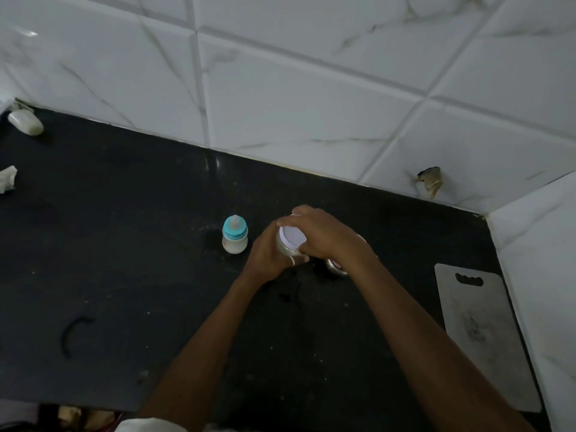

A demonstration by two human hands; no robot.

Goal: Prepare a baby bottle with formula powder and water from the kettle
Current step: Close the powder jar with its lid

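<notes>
Centrally, left hand grips jar, right hand clasps white lid; capped bottle holds white liquid.

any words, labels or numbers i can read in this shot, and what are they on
No text is readable.
baby bottle: orange print on its side, too blurred to read.
small round object beside the jar: red mark on top, too blurred to read.
white lid: no text shows.

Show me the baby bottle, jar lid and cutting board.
baby bottle (235,234): head view, on its teal collar.
jar lid (291,236): head view, on its white top.
cutting board (486,335): head view, on its flat middle.
</notes>
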